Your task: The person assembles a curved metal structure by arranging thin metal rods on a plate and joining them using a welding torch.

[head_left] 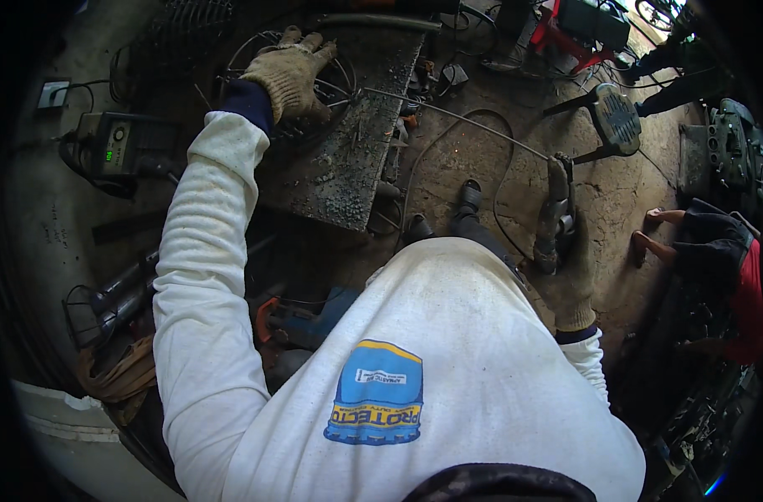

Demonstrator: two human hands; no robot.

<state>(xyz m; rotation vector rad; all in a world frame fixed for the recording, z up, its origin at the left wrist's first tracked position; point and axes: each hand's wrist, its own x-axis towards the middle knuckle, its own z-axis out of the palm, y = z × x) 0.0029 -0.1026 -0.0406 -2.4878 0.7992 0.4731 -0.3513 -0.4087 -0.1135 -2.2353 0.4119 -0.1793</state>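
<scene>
Wire guard (281,84), a round cage of thin rods, at upper centre of the frame, lying on the far end of the scorched tabletop (340,176). Left hand (294,75), gloved, spread flat and pressing down on the cage rather than closed around it. Right hand (565,276), gloved too, at centre right, wrapped tight around the dark handle of an electrode holder (555,213). From that holder a long thin welding rod (457,121) slanting up and left, tip close beside the cage and near the left hand's fingers.

Risks, as a judgement only: rod tip so close to the glove could burn through it if an arc struck; a cage held only by a flat palm could slip or spring; such a long rod, gripped far back, could wobble and stick to the metal. Cable (448,142) looping across the floor under the rod, easy to snag with a foot. Bare feet of another person (658,230) at right edge, near enough for sparks.

Counts: one cage under the hand, perhaps a second at lower left (84,314), too dark to be sure; one rod; one holder; two gloved hands; one welding machine (118,146) at upper left; one metal stool (616,117) at upper right; one red frame (565,38) at top.
</scene>
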